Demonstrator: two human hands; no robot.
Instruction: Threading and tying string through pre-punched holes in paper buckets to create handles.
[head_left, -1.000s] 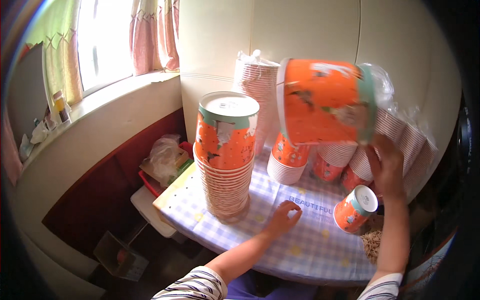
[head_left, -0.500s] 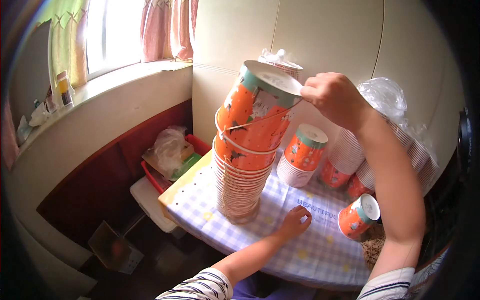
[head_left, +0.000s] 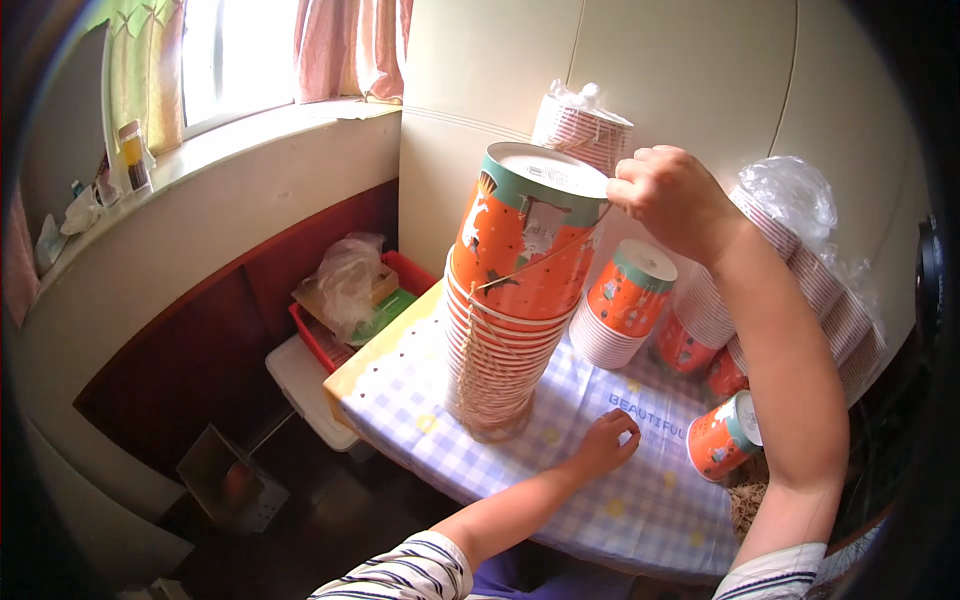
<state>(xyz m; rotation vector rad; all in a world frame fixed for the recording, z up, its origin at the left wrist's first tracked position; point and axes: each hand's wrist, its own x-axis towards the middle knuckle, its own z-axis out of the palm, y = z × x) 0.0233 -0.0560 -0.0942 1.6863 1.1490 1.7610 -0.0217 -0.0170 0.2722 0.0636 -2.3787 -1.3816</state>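
A tall stack of upside-down orange paper buckets (head_left: 530, 235) with green-blue bands and cord handles stands on the table. My right hand (head_left: 672, 195) is at the right edge of the top bucket, closed in a pinch on its cord handle, which slants across the bucket's front. The handles of the lower buckets hang in a bundle down the stack's front. My left hand (head_left: 608, 445) is low over the tablecloth, right of the stack. Its thumb and fingers curl together, with nothing visible in them. A single orange paper cup (head_left: 725, 440) lies tilted right of that hand.
A shorter stack of orange cups (head_left: 632, 300) stands behind. Plastic-wrapped cup stacks (head_left: 800, 260) lean at the right, and another wrapped stack (head_left: 590, 135) is at the back. A red crate (head_left: 325, 335) with plastic bags sits beyond the left edge of the checked tablecloth (head_left: 560, 490).
The top bucket has come down onto the stack, closing the gap beneath it. My right hand still grips its cord. The whole view has shifted slightly.
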